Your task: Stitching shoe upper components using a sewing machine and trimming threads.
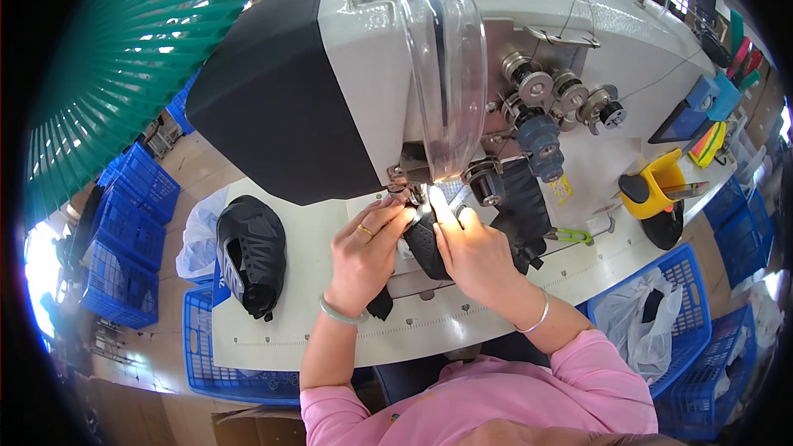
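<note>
A black perforated shoe upper piece (426, 249) lies under the needle area of a large white sewing machine (365, 58), lit by its lamp. My left hand (368, 249) holds the piece's left edge, fingertips pinched close to the presser foot (420, 195). On the other side my right hand (475, 254) grips the same piece between thumb and fingers, its index finger stretched toward the needle. The needle tip is hidden by fingers and machine parts. More black material (522, 206) lies right of my right hand. A finished-looking black shoe (251, 256) sits on the table at the left.
Thread tension dials (570, 91) project from the machine. Green-handled snips (570, 235) and a yellow holder (652, 186) are at the right. Blue crates (198, 339) flank the table, one (698, 281) with plastic bags. A green fan guard (124, 58) fills the upper left.
</note>
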`<action>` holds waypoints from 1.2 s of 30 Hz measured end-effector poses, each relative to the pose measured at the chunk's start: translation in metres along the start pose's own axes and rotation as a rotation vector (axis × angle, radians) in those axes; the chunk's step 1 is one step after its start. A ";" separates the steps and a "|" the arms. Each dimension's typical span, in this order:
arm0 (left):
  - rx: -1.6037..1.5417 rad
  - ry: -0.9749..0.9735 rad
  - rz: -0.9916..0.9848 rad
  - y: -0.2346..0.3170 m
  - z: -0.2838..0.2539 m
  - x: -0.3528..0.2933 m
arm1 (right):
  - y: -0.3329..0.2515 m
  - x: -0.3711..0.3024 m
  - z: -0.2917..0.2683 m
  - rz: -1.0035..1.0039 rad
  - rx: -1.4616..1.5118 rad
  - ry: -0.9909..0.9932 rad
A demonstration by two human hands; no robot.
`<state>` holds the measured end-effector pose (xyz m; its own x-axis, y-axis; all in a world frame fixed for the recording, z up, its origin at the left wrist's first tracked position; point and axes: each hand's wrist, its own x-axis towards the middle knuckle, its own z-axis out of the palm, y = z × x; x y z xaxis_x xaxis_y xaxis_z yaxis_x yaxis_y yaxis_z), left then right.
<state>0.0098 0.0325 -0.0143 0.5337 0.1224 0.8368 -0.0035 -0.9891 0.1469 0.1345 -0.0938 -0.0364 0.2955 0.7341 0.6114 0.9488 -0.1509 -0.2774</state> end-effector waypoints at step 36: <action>0.016 -0.006 0.106 -0.008 -0.009 0.016 | 0.076 0.077 0.017 -0.336 0.016 -0.105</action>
<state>0.0109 0.0428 0.0028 0.5360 0.0167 0.8440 -0.0466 -0.9977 0.0493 0.2273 -0.0375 -0.0235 -0.0472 0.8049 0.5915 0.9889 0.1210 -0.0857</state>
